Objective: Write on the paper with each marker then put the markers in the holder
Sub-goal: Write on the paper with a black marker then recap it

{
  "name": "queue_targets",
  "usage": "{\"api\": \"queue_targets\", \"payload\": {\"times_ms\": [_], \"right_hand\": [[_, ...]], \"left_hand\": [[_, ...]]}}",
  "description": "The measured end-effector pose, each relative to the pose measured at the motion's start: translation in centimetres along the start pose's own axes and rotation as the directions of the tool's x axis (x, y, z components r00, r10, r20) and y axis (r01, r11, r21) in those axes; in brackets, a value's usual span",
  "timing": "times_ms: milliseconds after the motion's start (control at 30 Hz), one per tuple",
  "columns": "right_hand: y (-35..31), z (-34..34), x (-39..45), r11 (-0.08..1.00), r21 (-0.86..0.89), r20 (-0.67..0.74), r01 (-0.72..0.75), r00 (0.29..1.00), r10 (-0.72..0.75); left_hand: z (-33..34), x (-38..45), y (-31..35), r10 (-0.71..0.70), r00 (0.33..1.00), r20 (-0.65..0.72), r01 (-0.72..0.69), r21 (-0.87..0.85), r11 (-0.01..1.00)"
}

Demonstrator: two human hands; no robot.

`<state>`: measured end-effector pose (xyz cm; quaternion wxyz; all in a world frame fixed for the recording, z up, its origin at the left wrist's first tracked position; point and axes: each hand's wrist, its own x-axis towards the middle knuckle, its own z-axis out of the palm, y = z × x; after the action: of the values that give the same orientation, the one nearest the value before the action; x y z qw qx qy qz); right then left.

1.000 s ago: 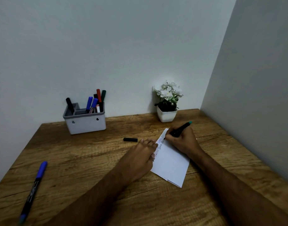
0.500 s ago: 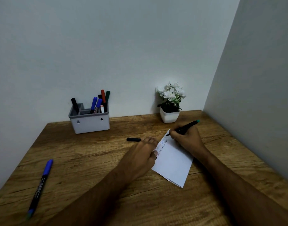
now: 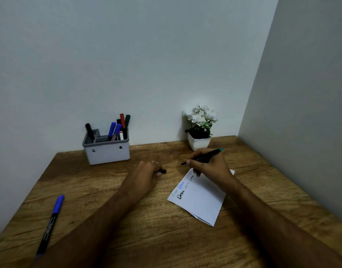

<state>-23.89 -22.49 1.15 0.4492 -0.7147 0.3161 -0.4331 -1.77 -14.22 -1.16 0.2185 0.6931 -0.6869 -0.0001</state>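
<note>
A white folded paper [image 3: 202, 198] with several written words lies on the wooden table [image 3: 108, 192]. My right hand [image 3: 210, 167] holds an uncapped black marker with a teal end [image 3: 207, 156], its tip lifted just past the paper's far corner. My left hand [image 3: 147, 174] rests on the table with its fingers on a small black cap [image 3: 163, 171]. A grey holder [image 3: 106, 149] at the back holds several markers. A capped blue marker [image 3: 50, 225] lies at the near left.
A small white pot with white flowers [image 3: 200, 130] stands at the back right, close behind my right hand. Walls close off the table at the back and on the right.
My left hand slid off the paper to the left onto the black cap. My right hand lifted the marker tip from the paper.
</note>
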Motion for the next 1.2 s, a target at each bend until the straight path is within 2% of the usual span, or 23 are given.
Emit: {"api": "queue_targets", "payload": {"times_ms": [133,333,500,1000,1200], "right_hand": [[0.1,0.3,-0.6,0.996,0.08,0.006,-0.045,0.999,0.044],[-0.6,0.2,-1.4,0.978,0.209,0.018,-0.022,1.0,0.018],[-1.6,0.4,-1.7,0.969,0.245,0.018,0.022,0.999,-0.027],[-2.4,0.4,-2.8,0.972,0.232,0.071,0.024,0.997,-0.042],[-2.7,1.2,-2.1,0.953,0.28,-0.008,0.116,0.993,-0.118]], "left_hand": [[0.1,-0.4,0.1,-0.015,0.996,-0.083,0.012,-0.035,0.999],[-0.7,-0.8,0.9,-0.134,0.972,-0.19,0.079,-0.273,0.959],[-1.5,-1.2,2.7,-0.122,0.955,-0.272,0.015,-0.366,0.93],[-2.3,-1.7,6.2,-0.035,0.953,-0.301,-0.098,-0.416,0.904],[-2.8,-1.5,7.7,-0.061,0.905,-0.421,-0.138,-0.427,0.893]]}}
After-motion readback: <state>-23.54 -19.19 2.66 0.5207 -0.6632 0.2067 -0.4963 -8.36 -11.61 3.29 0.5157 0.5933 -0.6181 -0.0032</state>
